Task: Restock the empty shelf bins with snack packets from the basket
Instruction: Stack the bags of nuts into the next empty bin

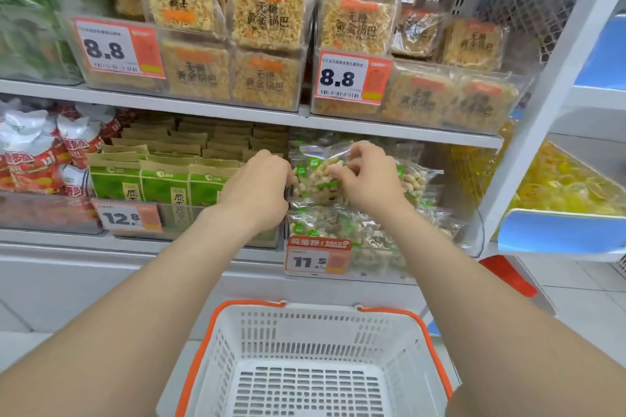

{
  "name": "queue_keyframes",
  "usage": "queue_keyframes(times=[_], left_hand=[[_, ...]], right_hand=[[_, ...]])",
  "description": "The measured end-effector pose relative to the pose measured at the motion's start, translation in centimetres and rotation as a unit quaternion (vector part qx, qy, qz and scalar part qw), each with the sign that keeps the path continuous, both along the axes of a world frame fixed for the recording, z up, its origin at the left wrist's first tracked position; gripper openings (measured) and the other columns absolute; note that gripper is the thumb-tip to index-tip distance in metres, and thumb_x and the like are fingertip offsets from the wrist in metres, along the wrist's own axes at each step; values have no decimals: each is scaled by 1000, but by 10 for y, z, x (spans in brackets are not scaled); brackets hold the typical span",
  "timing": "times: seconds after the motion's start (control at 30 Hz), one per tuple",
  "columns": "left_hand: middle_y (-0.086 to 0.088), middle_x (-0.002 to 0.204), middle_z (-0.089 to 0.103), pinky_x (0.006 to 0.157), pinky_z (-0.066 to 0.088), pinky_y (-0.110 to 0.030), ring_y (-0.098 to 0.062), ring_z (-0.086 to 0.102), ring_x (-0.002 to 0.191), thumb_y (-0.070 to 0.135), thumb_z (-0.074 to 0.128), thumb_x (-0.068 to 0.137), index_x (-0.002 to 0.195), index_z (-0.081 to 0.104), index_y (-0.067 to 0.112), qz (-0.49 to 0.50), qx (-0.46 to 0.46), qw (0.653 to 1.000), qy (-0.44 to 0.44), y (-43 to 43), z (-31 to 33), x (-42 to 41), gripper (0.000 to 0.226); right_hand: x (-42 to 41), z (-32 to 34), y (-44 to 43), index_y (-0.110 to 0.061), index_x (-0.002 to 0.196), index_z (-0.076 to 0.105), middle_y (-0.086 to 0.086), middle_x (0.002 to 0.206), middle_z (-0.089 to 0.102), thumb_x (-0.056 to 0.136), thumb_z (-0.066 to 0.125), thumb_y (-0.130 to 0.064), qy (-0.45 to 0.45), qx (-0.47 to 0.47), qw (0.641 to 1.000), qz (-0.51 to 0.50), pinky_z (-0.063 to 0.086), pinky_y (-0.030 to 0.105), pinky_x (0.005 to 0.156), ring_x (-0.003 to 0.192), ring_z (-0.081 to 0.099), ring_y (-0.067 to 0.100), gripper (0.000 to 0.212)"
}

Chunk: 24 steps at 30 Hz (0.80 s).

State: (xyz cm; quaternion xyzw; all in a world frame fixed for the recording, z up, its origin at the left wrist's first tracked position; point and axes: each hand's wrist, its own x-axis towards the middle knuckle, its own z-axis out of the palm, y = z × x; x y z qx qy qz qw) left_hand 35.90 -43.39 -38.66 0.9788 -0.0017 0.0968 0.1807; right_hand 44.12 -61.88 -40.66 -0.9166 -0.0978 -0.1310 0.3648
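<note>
Your packet of peanuts (321, 176) sits on top of the pile in the clear bin (471, 230), its long side running left to right, squarely between your hands. Your right hand (367, 179) is on it, thumb and fingertips pinching the top film. Your left hand (261, 184) is at its left edge, but the fingers curl out of sight (can't tell if they grip). The basket (305, 325) below shows no packets, though its near end is cut off.

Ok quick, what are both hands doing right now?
Left hand: holding the clear green-labelled plastic peanut packet by its left edge.
Right hand: fingers pinching the same packet.
</note>
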Motion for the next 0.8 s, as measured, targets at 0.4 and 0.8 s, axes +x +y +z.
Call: queue_keyframes(times=[0.4, 0.8], left_hand=[[-7, 124, 51, 94, 52, -49, -31, 53, 113, 12, 65, 93, 118, 63, 17, -22, 39, 998, -32, -10, -9, 10, 26], [-16, 167, 23, 127, 17, -48, -34, 14, 156, 32, 46, 104, 146, 46, 4, -111, 124, 986, -31, -44, -27, 6, 50]], right_hand=[[12, -15, 30, -7, 75, 61, 12, 74, 69, 90, 77, -42, 84, -72, 992, -62, 61, 42, 70, 76, 71, 30, 40], [-54, -1, -16, -7, 119, 48, 18, 126, 51, 90, 59, -31, -56, -290, 935, -195, 44, 45, 91, 117, 50, 39, 39]])
